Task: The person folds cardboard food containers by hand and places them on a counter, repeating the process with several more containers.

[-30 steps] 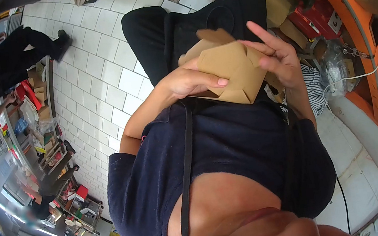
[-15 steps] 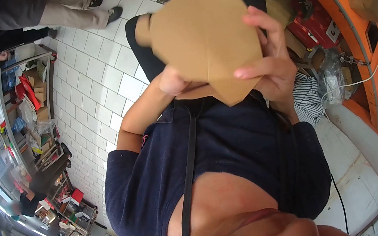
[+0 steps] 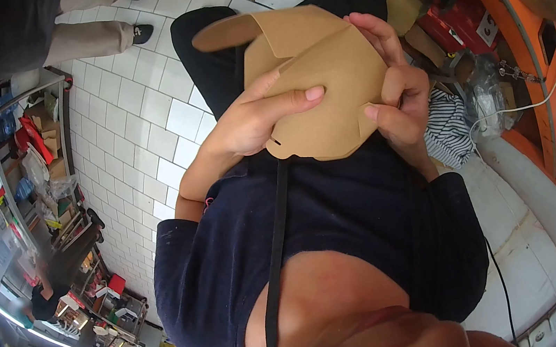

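Note:
A brown kraft cardboard box (image 3: 336,81), partly folded, is held above my lap and tilted. Its long curved flap sticks out to the far left, and a small slot shows at the near scalloped edge. My left hand (image 3: 250,119) grips the left side, thumb flat on the top panel and fingers mostly hidden. At the right side, my right hand (image 3: 400,98) is closed on the edge. Its thumb presses a small folded corner, while its index finger lies along the far right corner.
An orange shelf unit (image 3: 501,25) stands at right with a red box (image 3: 459,27) and plastic bags. Striped cloth (image 3: 451,129) lies by my right arm. Loaded shelves (image 3: 30,157) line the left side. A person's shoes (image 3: 142,33) are on the tiled floor (image 3: 107,104).
The cardboard box has turned and come lower, its curved flap now spread to the left. My left thumb has moved onto the top panel; my right hand still grips the right edge.

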Motion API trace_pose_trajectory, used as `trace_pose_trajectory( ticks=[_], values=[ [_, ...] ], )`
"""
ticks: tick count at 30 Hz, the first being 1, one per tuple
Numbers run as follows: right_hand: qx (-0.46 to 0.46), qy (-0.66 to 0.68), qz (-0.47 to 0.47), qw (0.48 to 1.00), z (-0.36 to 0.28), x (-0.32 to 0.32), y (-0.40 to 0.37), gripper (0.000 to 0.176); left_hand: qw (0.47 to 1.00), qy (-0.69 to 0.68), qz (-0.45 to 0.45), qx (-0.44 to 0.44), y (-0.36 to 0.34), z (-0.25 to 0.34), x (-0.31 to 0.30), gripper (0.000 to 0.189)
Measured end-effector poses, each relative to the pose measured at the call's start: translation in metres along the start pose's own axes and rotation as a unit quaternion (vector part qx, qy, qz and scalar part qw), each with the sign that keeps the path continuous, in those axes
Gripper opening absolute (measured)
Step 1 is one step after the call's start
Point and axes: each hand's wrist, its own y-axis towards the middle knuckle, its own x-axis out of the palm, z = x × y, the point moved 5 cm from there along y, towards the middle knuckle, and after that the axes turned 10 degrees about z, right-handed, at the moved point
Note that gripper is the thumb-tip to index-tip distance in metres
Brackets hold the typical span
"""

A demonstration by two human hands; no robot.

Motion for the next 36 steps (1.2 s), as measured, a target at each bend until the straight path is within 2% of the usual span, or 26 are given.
trace_pose_trajectory(
  ticks=[1, 3, 4, 5, 6, 7, 9, 10, 11, 12, 13, 14, 17, 20, 24, 26, 28, 30, 32, 33, 35, 36],
  values=[
    [0.002, -0.001, 0.002, 1.0, 0.003, -0.003, -0.001, 0.026, 1.0, 0.007, 0.025, -0.016, 0.0, 0.001, -0.004, 0.041],
    [-0.068, -0.014, 0.01, 0.998, 0.001, -0.012, -0.004, 0.026, 0.998, 0.013, 0.05, -0.032, -0.003, 0.001, -0.01, 0.042],
    [-0.068, -0.014, 0.012, 0.998, 0.003, -0.014, -0.009, 0.026, 0.999, -0.024, 0.041, 0.003, -0.008, 0.006, -0.012, 0.041],
    [-0.03, -0.023, 0.023, 0.999, 0.008, -0.016, -0.012, 0.019, 0.997, -0.061, 0.032, 0.041, -0.013, 0.01, -0.011, 0.04],
    [0.008, -0.033, 0.032, 0.999, 0.009, -0.014, -0.012, 0.013, 0.995, -0.011, 0.056, 0.084, -0.018, 0.012, -0.006, 0.04],
    [0.01, -0.033, 0.029, 0.999, 0.005, -0.007, -0.01, 0.013, 0.995, -0.013, 0.058, 0.085, -0.017, 0.012, -0.003, 0.04],
    [0.01, 0.181, 0.155, 0.971, -0.01, -0.003, -0.005, 0.021, 0.989, 0.027, 0.087, 0.118, -0.019, 0.017, -0.003, 0.042],
    [0.011, 0.099, 0.164, 0.981, -0.014, -0.001, -0.005, 0.023, 0.987, 0.055, 0.089, 0.122, -0.02, 0.02, -0.003, 0.044],
    [0.009, 0.103, 0.161, 0.982, -0.014, -0.006, -0.001, 0.023, 0.986, 0.057, 0.091, 0.125, -0.02, 0.022, -0.003, 0.044],
    [-0.018, -0.03, 0.033, 0.999, -0.017, -0.004, 0.002, 0.019, 0.987, 0.066, 0.075, 0.124, -0.019, 0.021, -0.003, 0.044],
    [-0.043, -0.163, -0.094, 0.981, -0.016, 0.004, -0.001, 0.016, 0.988, 0.073, 0.059, 0.121, -0.019, 0.019, -0.002, 0.044],
    [-0.022, -0.124, -0.087, 0.988, -0.015, 0.003, -0.001, 0.01, 0.988, 0.074, 0.06, 0.118, -0.018, 0.017, -0.004, 0.044],
    [0.019, -0.116, -0.051, 0.992, -0.015, 0.0, -0.001, 0.011, 0.996, 0.051, 0.028, 0.067, -0.012, 0.008, -0.001, 0.046],
    [-0.003, -0.129, -0.013, 0.992, -0.009, -0.005, -0.005, 0.014, 0.997, 0.031, 0.04, 0.056, -0.013, 0.004, 0.005, 0.047],
    [-0.006, -0.152, 0.001, 0.988, -0.011, -0.01, -0.005, 0.017, 0.999, 0.044, 0.001, 0.026, -0.006, -0.002, 0.006, 0.049],
    [0.065, -0.134, -0.035, 0.988, -0.006, -0.007, -0.004, 0.019, 0.999, 0.031, -0.002, 0.012, -0.003, -0.004, 0.004, 0.049],
    [0.073, -0.106, -0.046, 0.991, -0.006, -0.008, -0.004, 0.012, 0.998, 0.04, -0.043, -0.002, 0.0, -0.005, 0.004, 0.05],
    [0.08, -0.077, -0.058, 0.992, -0.005, -0.003, -0.006, 0.011, 0.998, 0.04, -0.042, -0.003, 0.0, -0.005, 0.006, 0.05],
    [0.138, -0.021, 0.054, 0.989, -0.001, -0.002, -0.009, 0.05, 0.998, 0.042, -0.042, -0.004, 0.001, -0.005, 0.008, 0.05],
    [0.137, -0.021, 0.055, 0.989, 0.005, -0.003, -0.009, 0.05, 0.998, 0.042, -0.043, 0.009, 0.002, -0.005, 0.009, 0.049],
    [0.111, -0.012, 0.019, 0.994, 0.023, -0.005, -0.013, 0.092, 0.998, 0.041, -0.043, 0.024, 0.005, -0.003, 0.006, 0.049],
    [0.108, -0.012, 0.016, 0.994, 0.032, -0.009, -0.018, 0.092, 0.998, 0.04, -0.05, -0.014, 0.008, -0.006, 0.002, 0.048]
  ],
)
